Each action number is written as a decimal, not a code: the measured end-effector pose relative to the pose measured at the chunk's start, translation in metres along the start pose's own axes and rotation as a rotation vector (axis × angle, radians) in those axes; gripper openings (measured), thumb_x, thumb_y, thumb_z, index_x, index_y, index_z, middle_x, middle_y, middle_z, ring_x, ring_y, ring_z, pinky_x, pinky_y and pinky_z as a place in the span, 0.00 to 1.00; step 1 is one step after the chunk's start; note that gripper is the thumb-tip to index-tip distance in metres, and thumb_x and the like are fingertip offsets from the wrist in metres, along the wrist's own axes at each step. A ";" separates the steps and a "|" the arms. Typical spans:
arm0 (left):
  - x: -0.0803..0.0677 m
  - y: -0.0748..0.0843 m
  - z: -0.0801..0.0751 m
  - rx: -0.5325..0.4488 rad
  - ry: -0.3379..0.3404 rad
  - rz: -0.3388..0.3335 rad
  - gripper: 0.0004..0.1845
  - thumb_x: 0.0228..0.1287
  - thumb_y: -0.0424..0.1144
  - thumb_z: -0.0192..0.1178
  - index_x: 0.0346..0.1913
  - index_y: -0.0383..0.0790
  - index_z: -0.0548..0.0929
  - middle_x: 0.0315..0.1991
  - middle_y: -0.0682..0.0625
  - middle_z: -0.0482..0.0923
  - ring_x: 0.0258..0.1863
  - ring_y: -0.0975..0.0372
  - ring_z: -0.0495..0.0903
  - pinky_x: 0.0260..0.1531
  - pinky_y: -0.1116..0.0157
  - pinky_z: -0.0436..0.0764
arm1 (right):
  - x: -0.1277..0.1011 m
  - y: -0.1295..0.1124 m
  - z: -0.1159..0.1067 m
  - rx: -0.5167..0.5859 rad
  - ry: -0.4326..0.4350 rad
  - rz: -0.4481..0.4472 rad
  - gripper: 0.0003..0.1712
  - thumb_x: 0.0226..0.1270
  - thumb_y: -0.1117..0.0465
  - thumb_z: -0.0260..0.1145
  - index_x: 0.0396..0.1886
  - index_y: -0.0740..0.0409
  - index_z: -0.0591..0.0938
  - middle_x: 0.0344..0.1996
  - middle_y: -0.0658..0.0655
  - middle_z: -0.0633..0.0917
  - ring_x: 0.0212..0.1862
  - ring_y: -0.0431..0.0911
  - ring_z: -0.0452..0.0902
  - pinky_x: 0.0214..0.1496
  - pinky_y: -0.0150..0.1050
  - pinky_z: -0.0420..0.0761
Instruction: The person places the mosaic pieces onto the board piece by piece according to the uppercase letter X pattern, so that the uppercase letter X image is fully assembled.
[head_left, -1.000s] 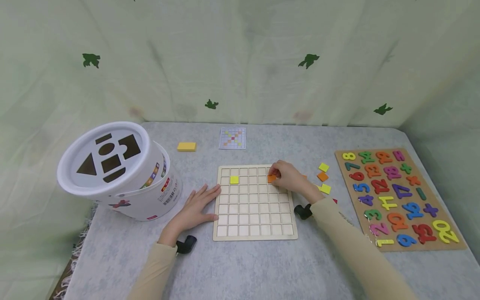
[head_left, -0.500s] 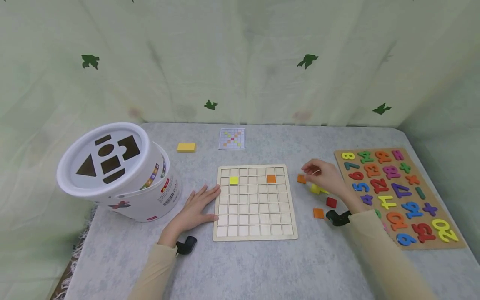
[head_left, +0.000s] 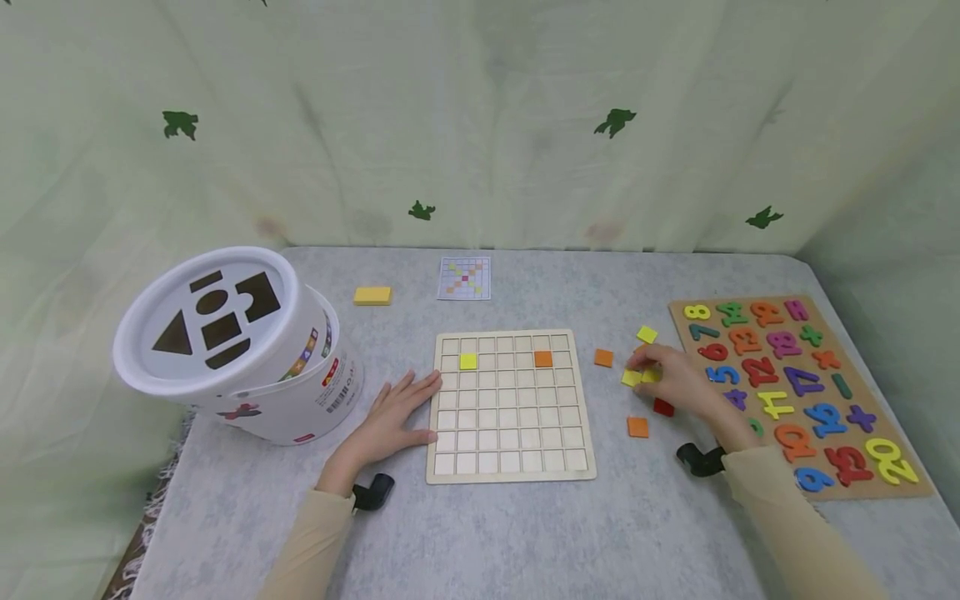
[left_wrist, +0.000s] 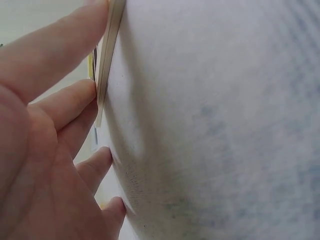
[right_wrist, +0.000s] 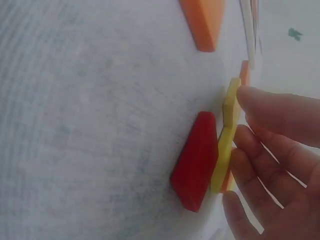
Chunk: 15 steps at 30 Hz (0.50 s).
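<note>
A wooden grid board (head_left: 510,454) lies in the middle of the table, with a yellow tile (head_left: 468,361) and an orange tile (head_left: 543,359) in its second row. My left hand (head_left: 397,412) lies flat with straight fingers (left_wrist: 60,105) against the board's left edge (left_wrist: 107,60). To the right of the board, my right hand (head_left: 667,379) curls its fingertips (right_wrist: 260,107) onto a loose yellow tile (head_left: 632,377) (right_wrist: 227,135). A red tile (head_left: 663,407) (right_wrist: 197,160) lies right beside it. The thumb is hidden.
More loose tiles lie around the right hand: orange (head_left: 603,358), yellow (head_left: 647,335), orange (head_left: 637,427). A number puzzle (head_left: 862,487) sits at the right, a white shape-sorter bucket (head_left: 225,342) at the left. A yellow block (head_left: 372,295) and pattern card (head_left: 464,277) lie behind the board.
My right hand left the orange tile in the board, moved right to the loose tiles and settled lower onto a yellow one. The left hand has stayed put.
</note>
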<state>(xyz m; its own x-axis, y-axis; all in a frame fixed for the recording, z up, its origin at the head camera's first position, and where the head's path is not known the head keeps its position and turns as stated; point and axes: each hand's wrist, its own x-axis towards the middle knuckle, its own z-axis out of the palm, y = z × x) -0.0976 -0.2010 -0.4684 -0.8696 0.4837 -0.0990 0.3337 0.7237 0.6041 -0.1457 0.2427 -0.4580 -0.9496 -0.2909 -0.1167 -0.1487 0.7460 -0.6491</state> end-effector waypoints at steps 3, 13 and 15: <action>0.000 0.000 0.000 0.000 0.001 -0.005 0.43 0.52 0.51 0.63 0.69 0.46 0.56 0.69 0.54 0.49 0.68 0.51 0.38 0.61 0.46 0.32 | 0.002 0.001 0.003 -0.040 0.002 -0.022 0.14 0.48 0.67 0.70 0.36 0.58 0.79 0.37 0.55 0.79 0.40 0.49 0.72 0.45 0.48 0.72; 0.000 0.000 0.001 -0.005 -0.003 -0.007 0.43 0.52 0.51 0.63 0.69 0.46 0.56 0.69 0.55 0.49 0.68 0.51 0.38 0.61 0.47 0.32 | 0.008 -0.009 0.005 -0.047 0.010 -0.023 0.14 0.49 0.67 0.69 0.39 0.59 0.78 0.37 0.55 0.79 0.40 0.49 0.73 0.45 0.47 0.74; 0.000 0.000 0.001 -0.005 0.001 -0.002 0.43 0.52 0.51 0.63 0.69 0.46 0.56 0.69 0.54 0.49 0.68 0.51 0.38 0.61 0.47 0.32 | 0.009 -0.016 0.006 -0.028 0.017 -0.045 0.15 0.50 0.67 0.69 0.40 0.60 0.78 0.38 0.55 0.80 0.42 0.50 0.74 0.46 0.48 0.74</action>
<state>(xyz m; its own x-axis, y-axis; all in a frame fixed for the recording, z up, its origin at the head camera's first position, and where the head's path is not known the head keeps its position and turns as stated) -0.0973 -0.2008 -0.4689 -0.8709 0.4813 -0.0994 0.3297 0.7222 0.6080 -0.1500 0.2248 -0.4528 -0.9462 -0.3148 -0.0748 -0.1991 0.7488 -0.6322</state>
